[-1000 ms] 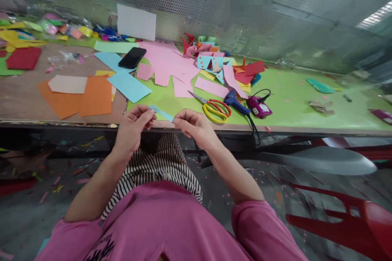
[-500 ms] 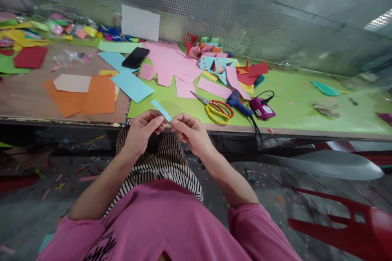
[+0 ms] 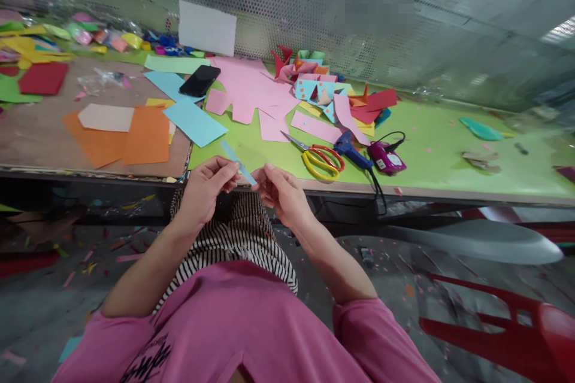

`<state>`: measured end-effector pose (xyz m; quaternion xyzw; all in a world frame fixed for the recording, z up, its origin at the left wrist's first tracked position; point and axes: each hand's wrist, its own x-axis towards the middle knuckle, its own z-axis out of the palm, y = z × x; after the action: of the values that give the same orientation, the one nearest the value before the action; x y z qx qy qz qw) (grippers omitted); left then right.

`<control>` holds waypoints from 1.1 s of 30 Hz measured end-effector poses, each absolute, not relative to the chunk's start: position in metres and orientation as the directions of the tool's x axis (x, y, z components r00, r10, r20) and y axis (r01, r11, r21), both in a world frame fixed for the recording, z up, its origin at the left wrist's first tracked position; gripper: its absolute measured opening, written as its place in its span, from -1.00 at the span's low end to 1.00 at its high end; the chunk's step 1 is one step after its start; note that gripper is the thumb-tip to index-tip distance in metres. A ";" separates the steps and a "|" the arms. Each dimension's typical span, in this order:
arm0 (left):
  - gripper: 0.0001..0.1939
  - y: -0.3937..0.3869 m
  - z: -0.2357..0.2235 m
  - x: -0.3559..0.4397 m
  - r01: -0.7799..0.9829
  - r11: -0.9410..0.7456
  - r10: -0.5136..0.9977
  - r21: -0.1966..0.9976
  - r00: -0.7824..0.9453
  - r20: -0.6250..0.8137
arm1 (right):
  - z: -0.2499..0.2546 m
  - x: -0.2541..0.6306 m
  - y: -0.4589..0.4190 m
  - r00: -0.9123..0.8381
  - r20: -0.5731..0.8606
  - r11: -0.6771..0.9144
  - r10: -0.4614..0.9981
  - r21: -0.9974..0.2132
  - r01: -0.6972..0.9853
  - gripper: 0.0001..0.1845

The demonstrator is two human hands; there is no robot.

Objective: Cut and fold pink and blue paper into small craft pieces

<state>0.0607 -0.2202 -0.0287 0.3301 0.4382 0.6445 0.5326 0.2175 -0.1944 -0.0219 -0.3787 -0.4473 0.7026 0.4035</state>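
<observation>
A narrow light-blue paper strip (image 3: 246, 172) slants between my hands at the front edge of the table. My left hand (image 3: 209, 184) pinches it near its middle between thumb and fingers, and the upper end sticks out over the table. My right hand (image 3: 281, 192) is at the strip's lower end, its fingers curled and the fingertips at the tip. How firmly they grip there is partly hidden. Beyond the right hand lie scissors (image 3: 320, 161) with red and yellow handles and a blue glue gun (image 3: 353, 151). A light-blue paper sheet (image 3: 195, 124) lies beyond the left hand.
Pink paper (image 3: 256, 87), a black phone (image 3: 200, 81) and orange sheets (image 3: 146, 134) lie on the table. Folded paper pieces (image 3: 309, 75) are heaped at the back. A purple device (image 3: 386, 157) with a cable sits right of the glue gun. A red chair (image 3: 539, 335) stands lower right.
The strip has shifted slightly down and right, and my left fingers now grip it closer to its middle. My right thumb has lifted a little from the strip's end.
</observation>
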 end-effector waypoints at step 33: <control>-0.94 -0.224 -0.031 0.044 -0.194 -0.102 0.982 0.976 -0.175 0.068 | 0.001 0.342 -0.138 -0.144 0.146 0.203 0.979 -0.594 0.778 -0.61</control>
<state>0.0444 -0.2242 -0.0312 0.4239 0.4649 0.6093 0.4826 0.3420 -0.1378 0.0011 -0.6010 -0.7310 0.1935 0.2590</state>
